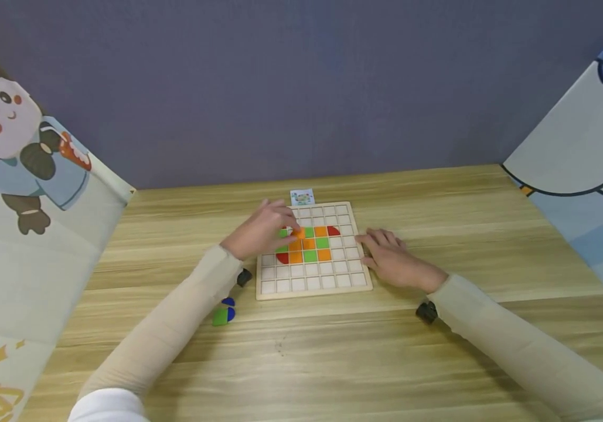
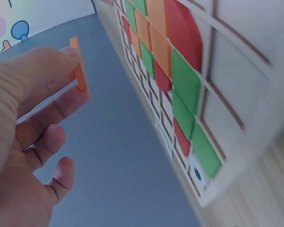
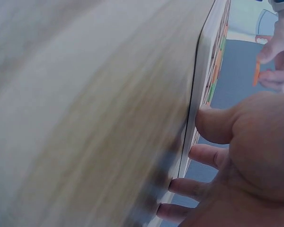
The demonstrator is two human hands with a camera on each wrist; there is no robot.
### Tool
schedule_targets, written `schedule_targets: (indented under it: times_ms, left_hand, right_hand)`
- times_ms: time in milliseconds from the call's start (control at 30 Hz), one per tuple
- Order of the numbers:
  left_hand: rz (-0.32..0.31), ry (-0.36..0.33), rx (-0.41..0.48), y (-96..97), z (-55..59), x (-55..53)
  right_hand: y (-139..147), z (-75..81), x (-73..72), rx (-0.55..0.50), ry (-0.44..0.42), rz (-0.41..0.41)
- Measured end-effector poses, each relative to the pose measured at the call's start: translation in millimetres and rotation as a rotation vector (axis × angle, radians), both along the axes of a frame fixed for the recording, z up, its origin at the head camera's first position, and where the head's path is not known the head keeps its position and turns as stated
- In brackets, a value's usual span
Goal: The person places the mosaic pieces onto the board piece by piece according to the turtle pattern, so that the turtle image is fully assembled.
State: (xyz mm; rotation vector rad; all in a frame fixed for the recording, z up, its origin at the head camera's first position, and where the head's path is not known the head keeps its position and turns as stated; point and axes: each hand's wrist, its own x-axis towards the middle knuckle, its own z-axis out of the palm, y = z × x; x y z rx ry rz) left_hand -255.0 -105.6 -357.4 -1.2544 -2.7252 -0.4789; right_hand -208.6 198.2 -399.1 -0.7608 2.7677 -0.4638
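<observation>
Between thumb and forefinger, my left hand (image 1: pixel 264 230) pinches an orange square tile (image 2: pixel 79 68), seen edge-on above the board in the left wrist view. Below lies a wooden grid board (image 1: pixel 343 281), its middle cells filled with orange, green and red tiles (image 1: pixel 309 255). Some tiles at the board's far left are hidden behind the left hand in the head view. My right hand (image 1: pixel 393 258) rests at the board's right edge, thumb and fingertips (image 3: pixel 213 125) against the rim and fingers loosely extended.
A small printed card (image 1: pixel 302 197) lies just behind the board. On the table left of the board, near the left forearm, are a green tile (image 1: pixel 220 317) and two blue rounded pieces (image 1: pixel 228 301). A dark wall (image 1: pixel 312 99) rises behind the table.
</observation>
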Motion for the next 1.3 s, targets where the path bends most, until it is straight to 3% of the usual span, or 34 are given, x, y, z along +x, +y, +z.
schedule_targets:
  times_ms: [367,600,733,1300]
  left_hand:
    - [-0.039,-0.042,-0.113,45.9,-9.0,-10.6]
    - [0.003,-0.088,-0.222,74.5,-14.2,-11.0]
    - [0.027,-0.108,-0.237,86.0,-17.6,-12.3]
    - [0.068,-0.124,-0.239,93.9,-16.3,-8.3]
  right_hand:
    - [-0.5,-1.6,-2.2,0.009,0.006,0.001]
    - [-1.2,0.2,-1.7,0.002,0.013,-0.001]
    - [-1.0,0.8,-1.6,0.004,0.011,0.004]
    - [-0.5,0.4,-2.1,0.003,-0.008,0.011]
